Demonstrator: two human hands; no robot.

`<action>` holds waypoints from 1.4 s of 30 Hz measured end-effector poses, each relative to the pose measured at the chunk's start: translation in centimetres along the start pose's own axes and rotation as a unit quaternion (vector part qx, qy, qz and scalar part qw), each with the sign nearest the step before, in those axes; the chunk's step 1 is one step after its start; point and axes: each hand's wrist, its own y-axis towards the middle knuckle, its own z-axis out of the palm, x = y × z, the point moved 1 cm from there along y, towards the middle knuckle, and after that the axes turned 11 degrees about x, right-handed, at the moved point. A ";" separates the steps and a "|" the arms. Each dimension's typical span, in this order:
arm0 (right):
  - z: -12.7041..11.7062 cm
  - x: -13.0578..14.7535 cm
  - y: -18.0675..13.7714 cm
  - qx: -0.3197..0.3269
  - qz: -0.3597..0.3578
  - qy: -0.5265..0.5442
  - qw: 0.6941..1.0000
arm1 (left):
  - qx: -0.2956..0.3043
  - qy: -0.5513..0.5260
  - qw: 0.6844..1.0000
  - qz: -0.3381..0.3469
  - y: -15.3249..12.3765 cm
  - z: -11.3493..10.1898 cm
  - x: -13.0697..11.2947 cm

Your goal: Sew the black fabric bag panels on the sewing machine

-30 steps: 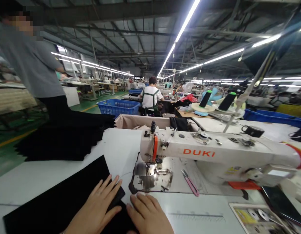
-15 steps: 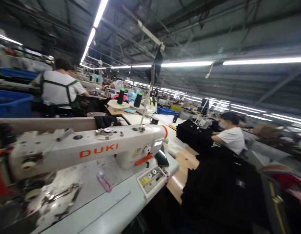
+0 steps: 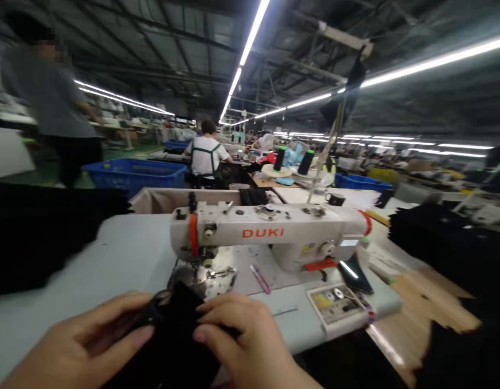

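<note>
While both my left hand (image 3: 77, 346) and right hand (image 3: 250, 340) pinch soft, limp black fabric (image 3: 172, 340), the white sewing machine (image 3: 270, 235) stands just beyond it

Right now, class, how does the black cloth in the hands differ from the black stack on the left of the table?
The black cloth is one small bunched piece, pinched between the left hand and right hand; the black stack is a far bigger pile lying untouched. The cloth sits just before the sewing machine; the stack lies well aside. Both are black fabric.
</note>
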 end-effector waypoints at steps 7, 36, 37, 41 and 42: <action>-1.4 0.4 0.4 0.003 0.016 0.023 1.000 | 0.076 -0.292 0.941 -0.151 -0.7 -3.0 -4.9; -0.6 2.4 2.8 0.079 0.095 0.016 0.992 | 0.053 -0.388 0.900 -0.190 -1.2 -3.1 -5.9; -0.6 2.4 3.0 0.089 0.113 0.026 0.989 | 0.054 -0.412 0.889 -0.191 -1.2 -3.1 -6.1; -0.5 2.4 3.2 0.112 0.141 0.053 0.982 | 0.022 -0.486 0.849 -0.207 -0.9 -3.2 -7.1; -0.5 2.3 3.2 0.108 0.138 0.062 0.983 | 0.015 -0.498 0.841 -0.212 -0.8 -3.2 -7.3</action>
